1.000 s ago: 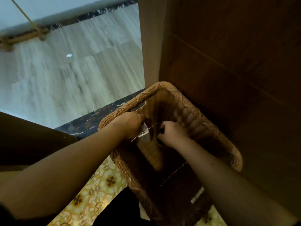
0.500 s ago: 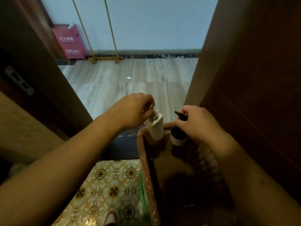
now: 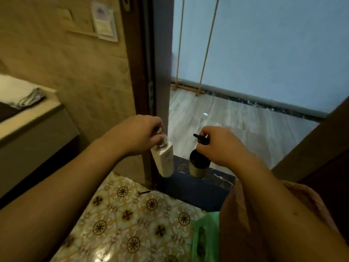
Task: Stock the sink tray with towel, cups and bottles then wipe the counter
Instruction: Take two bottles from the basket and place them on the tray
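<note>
My left hand [image 3: 139, 134] grips a cream rectangular bottle [image 3: 165, 161] by its clear cap, and the bottle hangs tilted below my fingers. My right hand [image 3: 221, 144] holds a round bottle [image 3: 199, 166] with a black top and pale base by its black pump head. Both bottles hang in the air in front of the dark door threshold. A folded white towel [image 3: 20, 93] lies on the pale counter [image 3: 32, 114] at the far left.
A dark door frame [image 3: 149, 72] stands straight ahead, with a grey wood floor beyond it. The wicker basket [image 3: 306, 197] sits low at the right, partly hidden by my right arm. A green plastic bag [image 3: 205, 241] lies on the patterned tile floor.
Both hands have lifted the two bottles out of the wicker basket. My view has swung left, bringing the counter and towel into sight.
</note>
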{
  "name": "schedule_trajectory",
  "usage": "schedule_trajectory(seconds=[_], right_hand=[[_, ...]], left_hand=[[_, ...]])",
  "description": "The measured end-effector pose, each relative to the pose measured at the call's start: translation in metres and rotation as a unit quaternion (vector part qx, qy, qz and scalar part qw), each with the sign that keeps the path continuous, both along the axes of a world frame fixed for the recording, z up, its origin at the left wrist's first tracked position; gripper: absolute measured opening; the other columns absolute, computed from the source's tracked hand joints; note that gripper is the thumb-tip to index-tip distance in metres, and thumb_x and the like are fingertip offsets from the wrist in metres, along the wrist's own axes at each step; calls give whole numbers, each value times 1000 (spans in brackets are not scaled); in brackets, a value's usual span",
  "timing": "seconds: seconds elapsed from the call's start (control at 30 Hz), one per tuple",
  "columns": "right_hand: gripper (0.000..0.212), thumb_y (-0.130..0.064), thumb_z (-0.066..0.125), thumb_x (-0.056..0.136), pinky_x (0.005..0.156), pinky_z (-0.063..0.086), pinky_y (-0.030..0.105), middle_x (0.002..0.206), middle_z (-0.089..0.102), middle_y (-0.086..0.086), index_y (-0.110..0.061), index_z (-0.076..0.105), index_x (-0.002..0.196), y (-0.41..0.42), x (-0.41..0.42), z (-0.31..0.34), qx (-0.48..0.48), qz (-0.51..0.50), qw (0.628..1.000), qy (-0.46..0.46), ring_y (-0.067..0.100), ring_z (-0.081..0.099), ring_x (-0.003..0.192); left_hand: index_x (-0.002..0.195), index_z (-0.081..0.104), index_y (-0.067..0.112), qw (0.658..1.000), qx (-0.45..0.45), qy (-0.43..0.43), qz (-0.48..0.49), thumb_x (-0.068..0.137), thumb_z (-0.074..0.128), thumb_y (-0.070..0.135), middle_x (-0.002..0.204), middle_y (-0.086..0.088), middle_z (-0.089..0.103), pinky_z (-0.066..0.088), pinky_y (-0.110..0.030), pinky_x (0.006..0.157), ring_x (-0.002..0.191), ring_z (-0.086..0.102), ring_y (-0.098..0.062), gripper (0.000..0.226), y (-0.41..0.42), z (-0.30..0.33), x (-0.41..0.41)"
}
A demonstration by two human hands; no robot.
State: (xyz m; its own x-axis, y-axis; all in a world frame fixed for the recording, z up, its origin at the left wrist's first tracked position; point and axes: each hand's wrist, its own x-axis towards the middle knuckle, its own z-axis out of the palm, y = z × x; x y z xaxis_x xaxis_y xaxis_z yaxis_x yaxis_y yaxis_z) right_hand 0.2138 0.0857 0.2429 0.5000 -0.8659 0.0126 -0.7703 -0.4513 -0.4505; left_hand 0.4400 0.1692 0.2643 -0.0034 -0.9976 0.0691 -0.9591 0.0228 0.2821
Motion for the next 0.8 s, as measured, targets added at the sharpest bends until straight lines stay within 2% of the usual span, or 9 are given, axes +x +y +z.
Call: schedule_trajectory(seconds=[0.1,0.2,0.27,0.37,0.43,0.6,0.7,0.8], right_hand=[[15,-28,72,87,65,46,21,88,60,-5,-31,58,93,21,77,-7,13,44,999,23,11,60,78],[14,-29,71,88,68,50,23,90,62,-4,-30,59,93,49,161,-13,25,89,995,37,12,62,81],[11,-30,71,89,69,53,24,88,62,-7,-30,60,94,69,217,-17,23,116,992,49,10,62,80],[10,-30,69,89,72,59,32,86,62,-6,-26,63,95,96,296,-24,20,159,984,75,11,63,78],[10,-31,69,88,68,58,32,85,62,-6,-25,63,93,111,344,-28,19,193,977,86,10,62,75],[13,-32,68,86,51,45,27,80,60,-8,-28,56,82,138,435,-39,14,261,961,87,8,57,68],[14,-32,67,87,48,39,25,78,60,-9,-29,55,80,145,480,-43,16,297,953,64,6,56,66],[12,-31,66,88,49,43,25,79,61,-10,-29,57,80,148,519,-49,28,335,941,35,5,57,68]], left_hand=[[96,62,30,999,10,-3,40,89,64,43,85,9,63,49,-32,65,76,59,-9,15,39,-7,77],[87,57,30,996,9,-16,87,88,64,45,77,11,57,36,-29,54,68,53,-9,16,84,-16,159],[86,57,27,993,14,-22,114,89,63,44,74,11,54,33,-28,52,68,52,-12,18,115,-22,209],[91,59,25,988,33,-14,153,89,62,44,80,7,60,46,-36,62,75,57,-17,19,158,-28,276],[91,60,24,983,38,-4,178,89,62,43,86,3,64,51,-40,71,80,60,-19,19,185,-31,315],[86,57,25,967,34,17,250,87,64,42,82,4,61,47,-36,67,78,58,-19,18,234,-41,392],[84,57,25,955,31,21,294,86,64,44,79,4,61,49,-38,67,75,57,-19,21,250,-50,427],[86,59,23,944,32,27,327,86,65,43,80,2,61,50,-38,68,76,58,-21,21,257,-60,456]])
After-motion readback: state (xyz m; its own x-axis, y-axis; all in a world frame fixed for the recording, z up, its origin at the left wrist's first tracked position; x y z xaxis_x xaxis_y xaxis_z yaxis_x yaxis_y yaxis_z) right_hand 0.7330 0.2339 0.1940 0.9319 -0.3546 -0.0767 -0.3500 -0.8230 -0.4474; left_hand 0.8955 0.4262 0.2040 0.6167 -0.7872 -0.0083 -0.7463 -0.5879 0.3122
